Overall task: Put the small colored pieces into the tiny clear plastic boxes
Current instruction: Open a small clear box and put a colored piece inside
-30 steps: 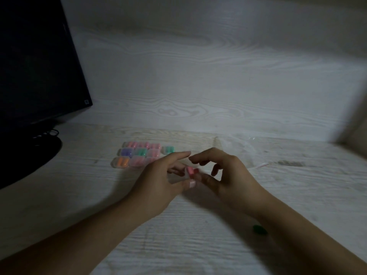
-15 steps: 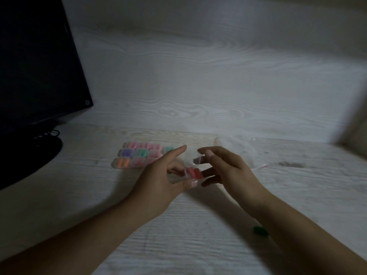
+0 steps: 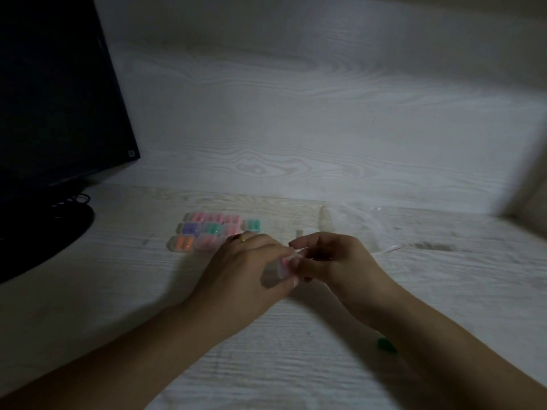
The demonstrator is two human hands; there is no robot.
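My left hand (image 3: pixel 245 270) and right hand (image 3: pixel 340 263) meet over the desk (image 3: pixel 296 365), both on one tiny clear box (image 3: pixel 283 266). Left fingers (image 3: pixel 266 247) are curled over the top of it, thumb under, so it is gripped. Right fingertips (image 3: pixel 296 261) pinch its near end, the index finger arched above. Pink shows through the box wall; I can't tell whether the lid is shut, it's blurred and dim. A gold ring (image 3: pixel 242 238) sits on a left finger.

Everything else I place from that held box. Just beyond and to the left of it, on the desk, sits the cluster of filled boxes (image 3: pixel 213 232) in three rows: pink ones in the far row, purple, teal, pink and another teal in the middle row, orange and pink in the near row. The left knuckles cover the near-right corner of the cluster. Beyond and right of the held box lies a clear plastic bag (image 3: pixel 355 223), crumpled, with a thin red strip (image 3: pixel 392 248) at its edge. Near and to the right of the held box, by my right forearm, a small green piece (image 3: pixel 384 344) lies on the desk, partly hidden. Far left of the held box stands a dark monitor (image 3: pixel 59 93) on a round black base (image 3: pixel 44 241), with cables (image 3: pixel 71 201) behind it. A pale wood-grain wall (image 3: pixel 296 113) rises beyond the desk.
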